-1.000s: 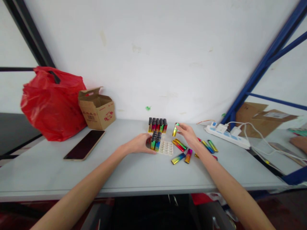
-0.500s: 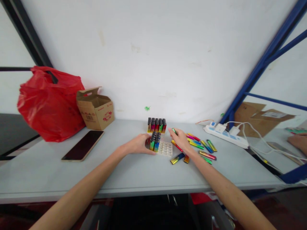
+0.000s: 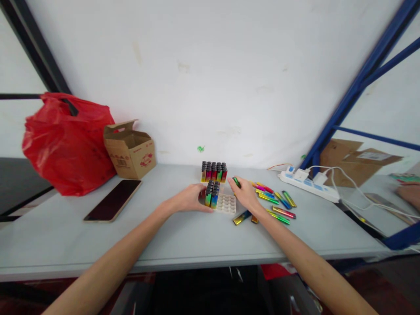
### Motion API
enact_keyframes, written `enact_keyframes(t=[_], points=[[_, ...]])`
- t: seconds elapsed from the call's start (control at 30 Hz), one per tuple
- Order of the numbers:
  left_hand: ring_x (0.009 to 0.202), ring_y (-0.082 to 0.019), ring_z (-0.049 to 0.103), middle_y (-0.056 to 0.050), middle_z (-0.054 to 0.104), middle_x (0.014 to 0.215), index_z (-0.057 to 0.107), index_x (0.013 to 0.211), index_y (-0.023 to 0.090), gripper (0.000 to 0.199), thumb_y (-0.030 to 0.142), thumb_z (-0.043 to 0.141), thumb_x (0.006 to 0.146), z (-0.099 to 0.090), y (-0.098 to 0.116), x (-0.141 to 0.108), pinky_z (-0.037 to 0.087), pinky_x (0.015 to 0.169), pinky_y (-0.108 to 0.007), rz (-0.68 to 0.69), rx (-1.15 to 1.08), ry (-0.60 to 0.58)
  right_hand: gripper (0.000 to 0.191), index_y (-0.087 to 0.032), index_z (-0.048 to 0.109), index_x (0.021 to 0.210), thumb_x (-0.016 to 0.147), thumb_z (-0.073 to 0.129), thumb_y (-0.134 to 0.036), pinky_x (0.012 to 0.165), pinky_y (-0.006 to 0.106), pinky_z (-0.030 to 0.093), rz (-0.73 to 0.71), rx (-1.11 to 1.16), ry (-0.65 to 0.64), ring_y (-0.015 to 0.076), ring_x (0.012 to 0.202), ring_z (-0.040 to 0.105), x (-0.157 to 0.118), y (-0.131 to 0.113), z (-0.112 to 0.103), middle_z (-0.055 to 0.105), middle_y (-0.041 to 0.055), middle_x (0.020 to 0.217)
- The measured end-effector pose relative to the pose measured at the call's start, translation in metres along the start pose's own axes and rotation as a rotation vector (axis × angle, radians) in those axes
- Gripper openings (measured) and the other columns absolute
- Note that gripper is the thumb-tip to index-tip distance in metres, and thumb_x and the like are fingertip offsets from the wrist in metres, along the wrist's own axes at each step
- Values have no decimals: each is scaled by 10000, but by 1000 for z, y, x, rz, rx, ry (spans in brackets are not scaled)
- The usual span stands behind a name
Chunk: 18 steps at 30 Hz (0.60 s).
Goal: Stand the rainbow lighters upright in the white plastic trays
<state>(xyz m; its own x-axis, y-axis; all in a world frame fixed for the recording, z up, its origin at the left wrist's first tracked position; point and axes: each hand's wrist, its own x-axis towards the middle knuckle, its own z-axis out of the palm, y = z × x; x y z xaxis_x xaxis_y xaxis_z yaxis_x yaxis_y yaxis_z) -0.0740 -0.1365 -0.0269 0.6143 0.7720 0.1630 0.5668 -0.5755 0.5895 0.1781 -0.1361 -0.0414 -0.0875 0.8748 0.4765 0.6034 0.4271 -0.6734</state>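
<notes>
Beside the white tray (image 3: 227,204) with round holes, my left hand (image 3: 193,198) curves its thumb and fingers around the left end, where several upright lighters (image 3: 212,194) with black tops stand. My right hand (image 3: 245,192) is closed on a green lighter (image 3: 236,182), above the right side of the tray. Behind the tray, a block of upright multicoloured lighters (image 3: 214,172) stands in tight rows. To the right of my right hand, loose shiny lighters (image 3: 284,212) lie scattered on the table; my right forearm covers some of them.
A phone (image 3: 113,200) lies on the grey table (image 3: 170,245) at left, near an open cardboard box (image 3: 131,153) and a red plastic bag (image 3: 68,144). A power strip (image 3: 308,186) with white cables lies at right. Another person's hand (image 3: 408,192) shows beyond the blue frame.
My right hand has shifted slightly, turning the green lighter so more of it shows. A red lighter formerly seen under the right hand is now hidden. My left hand stays at the tray.
</notes>
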Motion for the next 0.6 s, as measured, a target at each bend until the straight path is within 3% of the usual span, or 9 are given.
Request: enact_keyframes(t=[0.13,0.2,0.27,0.4,0.6], points=[[753,-207,636,-25,700,887,685,999,177,556,584,870,668,0,0,0,473,640,-287,7,-4,-2,438,-232,517,851,1049,389,-601,660,280,424,-86,111,-147,175,707,557,-1,-1,2,605,-6,754],[758,-211,636,-29,704,896,689,1003,177,569,597,870,666,0,0,0,478,647,-292,10,6,1,464,-231,508,825,1051,387,-618,716,293,449,-165,63,-145,189,784,576,-1,-2,3,626,25,830],[764,-214,638,-34,710,907,692,1009,176,577,605,871,666,0,0,0,482,656,-296,12,15,4,504,-230,485,763,1050,392,-634,728,299,440,-208,-22,-136,190,772,559,0,-2,2,609,24,800],[774,-212,642,-37,719,931,694,1038,174,577,579,878,671,0,-1,0,488,670,-293,17,16,3,536,-227,492,738,1057,383,-643,640,288,389,-145,-85,-184,167,618,513,0,-2,-1,576,-15,647],[784,-217,638,-35,716,939,694,1068,172,598,580,874,670,1,-2,0,486,675,-296,15,25,6,451,-204,587,860,1091,411,-550,699,289,426,-219,-143,-261,190,723,621,3,7,0,702,37,801]])
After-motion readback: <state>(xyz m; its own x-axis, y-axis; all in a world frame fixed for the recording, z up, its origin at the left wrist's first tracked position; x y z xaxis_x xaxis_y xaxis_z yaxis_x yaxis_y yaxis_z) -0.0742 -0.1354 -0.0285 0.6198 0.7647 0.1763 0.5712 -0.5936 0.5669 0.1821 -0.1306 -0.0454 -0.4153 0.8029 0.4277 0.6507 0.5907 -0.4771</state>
